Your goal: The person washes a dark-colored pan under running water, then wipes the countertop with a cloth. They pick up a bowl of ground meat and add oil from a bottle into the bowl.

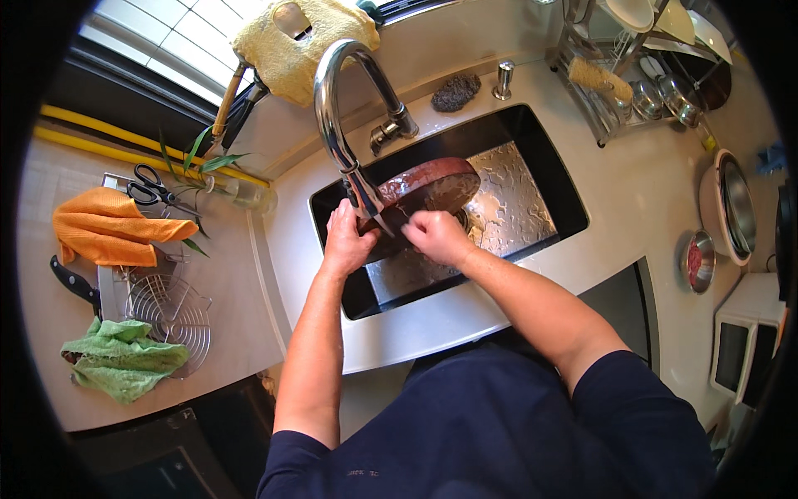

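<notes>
A wet, round, reddish-brown pan or board (430, 181) is tilted up inside the dark sink (536, 162); which of the two it is I cannot tell. My left hand (349, 240) grips its near left edge. Close to its lower face is my right hand (439, 237), blurred and curled, and whether it holds something is hidden. Water runs from the chrome faucet (336, 106) between my hands, in front of the round piece.
Left of the sink lie black-handled scissors (149, 187), an orange cloth (112, 227), a knife (75, 280), a round wire rack (177, 318) and a green cloth (124, 358). Behind sits a scouring pad (456, 92). A dish rack (608, 93) and a metal bowl (704, 262) stand right.
</notes>
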Motion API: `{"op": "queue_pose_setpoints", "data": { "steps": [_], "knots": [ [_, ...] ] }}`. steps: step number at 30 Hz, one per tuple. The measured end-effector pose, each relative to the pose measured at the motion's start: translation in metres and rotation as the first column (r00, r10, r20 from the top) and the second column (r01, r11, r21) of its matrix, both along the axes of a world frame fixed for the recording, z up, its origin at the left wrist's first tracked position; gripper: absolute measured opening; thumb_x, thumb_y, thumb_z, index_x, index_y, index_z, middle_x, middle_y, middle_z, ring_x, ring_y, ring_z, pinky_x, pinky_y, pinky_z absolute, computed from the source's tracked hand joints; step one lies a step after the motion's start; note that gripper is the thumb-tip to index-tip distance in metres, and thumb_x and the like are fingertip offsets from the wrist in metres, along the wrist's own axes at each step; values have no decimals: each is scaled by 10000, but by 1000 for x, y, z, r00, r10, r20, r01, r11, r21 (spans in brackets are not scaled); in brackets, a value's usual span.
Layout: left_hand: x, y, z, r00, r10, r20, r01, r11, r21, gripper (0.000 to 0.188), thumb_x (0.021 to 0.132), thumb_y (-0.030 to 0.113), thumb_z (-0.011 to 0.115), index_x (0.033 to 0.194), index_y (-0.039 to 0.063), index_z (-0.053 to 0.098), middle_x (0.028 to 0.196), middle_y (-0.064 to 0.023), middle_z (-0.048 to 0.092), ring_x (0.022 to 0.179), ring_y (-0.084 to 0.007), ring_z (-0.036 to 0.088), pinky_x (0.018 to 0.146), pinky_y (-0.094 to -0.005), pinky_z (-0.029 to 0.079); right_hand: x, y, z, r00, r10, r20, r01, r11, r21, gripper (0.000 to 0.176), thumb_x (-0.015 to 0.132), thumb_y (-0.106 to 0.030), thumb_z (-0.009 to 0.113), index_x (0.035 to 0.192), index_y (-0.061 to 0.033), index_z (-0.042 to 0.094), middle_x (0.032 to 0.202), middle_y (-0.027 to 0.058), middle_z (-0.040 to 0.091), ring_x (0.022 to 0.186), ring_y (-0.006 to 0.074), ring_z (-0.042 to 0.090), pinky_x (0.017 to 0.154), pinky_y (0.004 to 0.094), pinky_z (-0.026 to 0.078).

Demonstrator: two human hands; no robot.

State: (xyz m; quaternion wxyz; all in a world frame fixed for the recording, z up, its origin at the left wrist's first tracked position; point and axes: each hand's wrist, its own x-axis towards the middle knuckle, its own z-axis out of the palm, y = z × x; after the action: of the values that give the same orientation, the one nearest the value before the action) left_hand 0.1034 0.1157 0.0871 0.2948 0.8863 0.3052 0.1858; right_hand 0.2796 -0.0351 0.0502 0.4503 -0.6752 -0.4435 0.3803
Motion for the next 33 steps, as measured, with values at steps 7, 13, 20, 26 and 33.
{"op": "queue_pose_setpoints", "data": {
  "steps": [7,13,20,26,33],
  "knots": [
    [-15,13,24,971,-7,-240,-64,956,-288,458,813,133,841,1215,36,645,1109,-81,606,1020,-272,626,932,-392,530,-16,-11,-21,947,-1,321,59,984,-170,326,1000,-289,698,1069,24,761,884,208,775,882,416,776,769,508,625],
    [-8,6,30,988,0,-157,-34,975,-218,425,810,133,872,1189,44,702,1058,-81,657,964,-270,663,902,-368,552,-36,31,11,615,-262,-743,69,957,-281,245,1065,-205,633,1148,22,675,941,149,738,690,228,724,577,353,614],
    [-11,1,29,984,68,-167,-117,946,-301,486,840,73,864,1300,67,705,1147,-69,755,1053,-200,708,967,-363,569,-26,17,25,699,-286,-656,301,949,-92,312,1034,-252,708,1060,58,689,876,141,741,613,193,707,477,331,594],
    [-11,0,22,989,78,-128,-115,944,-308,531,844,36,863,1348,80,698,1195,-60,761,1101,-175,706,1008,-351,564,-29,24,45,535,-398,-745,344,908,-238,207,990,-147,707,985,59,693,836,142,749,602,214,720,506,352,614],
    [-16,1,14,990,73,-118,-106,945,-308,480,806,97,857,1259,75,698,1184,-102,701,1088,-288,697,986,-389,550,-28,26,11,556,-388,-735,363,909,-206,157,940,-187,661,893,-38,678,727,61,664,502,130,563,441,281,448]
  ]
}}
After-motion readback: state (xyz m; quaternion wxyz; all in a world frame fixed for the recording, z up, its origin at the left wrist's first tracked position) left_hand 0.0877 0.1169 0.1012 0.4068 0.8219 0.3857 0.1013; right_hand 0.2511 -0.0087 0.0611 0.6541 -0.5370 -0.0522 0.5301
